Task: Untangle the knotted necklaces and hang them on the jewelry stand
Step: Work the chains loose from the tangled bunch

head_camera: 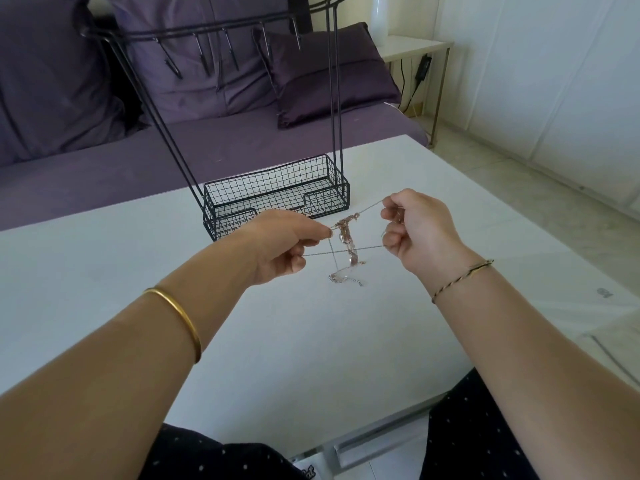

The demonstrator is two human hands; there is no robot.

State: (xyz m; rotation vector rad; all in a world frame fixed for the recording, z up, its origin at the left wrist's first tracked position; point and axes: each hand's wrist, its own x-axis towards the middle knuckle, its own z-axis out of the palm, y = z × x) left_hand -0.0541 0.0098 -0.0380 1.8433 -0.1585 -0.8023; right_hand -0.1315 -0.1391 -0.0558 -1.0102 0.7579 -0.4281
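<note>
1. Head view: your left hand (284, 247) pinches thin chain strands, its fingers (323, 232) curled onto them; your right hand (419, 230) grips the opposite strands the same way.
2. The knotted necklaces (346, 237) stretch between your two sets of fingers, strands crossing, with the clasp end trailing onto the white surface (311, 358) below.
3. The black wire jewelry stand (277, 199) sits on the surface just beyond your fingers.

Counts: 2 hands, left (287, 247) and right (419, 233). 1 chain tangle (346, 244), can't tell how many necklaces are in it. 1 jewelry stand (331, 98), 1 wire basket (277, 195), at least 5 hooks (204, 60). 2 bracelets: bangle (187, 320), thin band (460, 277). 1 table (311, 341). 3 cushions (329, 74).
</note>
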